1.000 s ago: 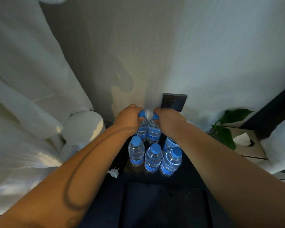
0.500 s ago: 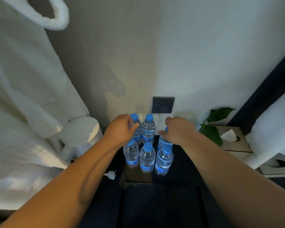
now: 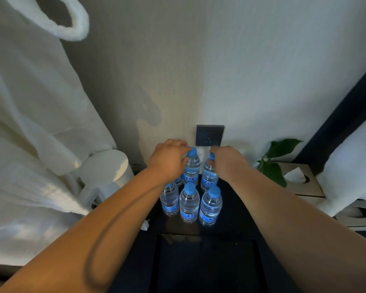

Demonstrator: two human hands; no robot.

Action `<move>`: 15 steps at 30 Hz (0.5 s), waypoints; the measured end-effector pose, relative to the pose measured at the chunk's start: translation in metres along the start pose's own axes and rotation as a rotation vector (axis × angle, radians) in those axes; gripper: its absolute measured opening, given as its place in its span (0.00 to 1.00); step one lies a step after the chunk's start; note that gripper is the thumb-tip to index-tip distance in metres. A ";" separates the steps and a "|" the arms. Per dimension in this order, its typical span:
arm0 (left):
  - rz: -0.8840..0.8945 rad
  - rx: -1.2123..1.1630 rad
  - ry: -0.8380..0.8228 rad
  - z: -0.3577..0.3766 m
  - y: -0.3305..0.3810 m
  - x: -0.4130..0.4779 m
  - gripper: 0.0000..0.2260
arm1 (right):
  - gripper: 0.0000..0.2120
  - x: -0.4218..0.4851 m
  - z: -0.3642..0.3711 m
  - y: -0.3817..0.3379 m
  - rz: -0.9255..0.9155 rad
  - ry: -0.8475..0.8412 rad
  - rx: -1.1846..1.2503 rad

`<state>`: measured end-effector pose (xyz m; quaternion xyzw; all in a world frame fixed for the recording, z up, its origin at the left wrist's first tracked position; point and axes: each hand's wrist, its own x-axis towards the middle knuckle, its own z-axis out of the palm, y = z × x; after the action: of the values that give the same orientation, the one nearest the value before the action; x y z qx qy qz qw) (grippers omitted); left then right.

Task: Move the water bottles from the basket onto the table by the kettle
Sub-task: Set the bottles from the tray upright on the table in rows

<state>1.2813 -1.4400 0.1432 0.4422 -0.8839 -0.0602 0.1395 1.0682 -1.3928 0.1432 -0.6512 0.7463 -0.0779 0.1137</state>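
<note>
Several clear water bottles with blue caps stand in two rows on the dark table (image 3: 241, 210), right of the white kettle (image 3: 106, 172). The front row holds three bottles (image 3: 189, 205). My left hand (image 3: 169, 161) pinches the cap and neck of the back middle bottle (image 3: 191, 170). My right hand (image 3: 226, 162) closes over the top of the back right bottle (image 3: 208, 178). A further back bottle is mostly hidden under my left wrist. A dark rectangular basket (image 3: 207, 237) lies in front of the bottles; what is inside it cannot be made out.
A white bathrobe (image 3: 30, 123) hangs at the left against the kettle. A dark wall socket (image 3: 209, 135) sits just behind the bottles. A white plug (image 3: 145, 225) lies at the table's left edge. A green plant (image 3: 273, 163) and a tissue box (image 3: 300, 180) stand at the right.
A second ago both hands held two back bottles. Half a second ago they hovered loosely above the group. Now they have closed on the caps of the back middle and back right bottles.
</note>
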 end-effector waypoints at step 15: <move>-0.032 -0.048 0.018 0.028 -0.005 -0.007 0.24 | 0.15 0.016 -0.002 0.007 -0.029 0.014 -0.007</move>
<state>1.2806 -1.4380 0.1144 0.4535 -0.8737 -0.0799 0.1569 1.0595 -1.4077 0.1422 -0.6618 0.7378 -0.0813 0.1051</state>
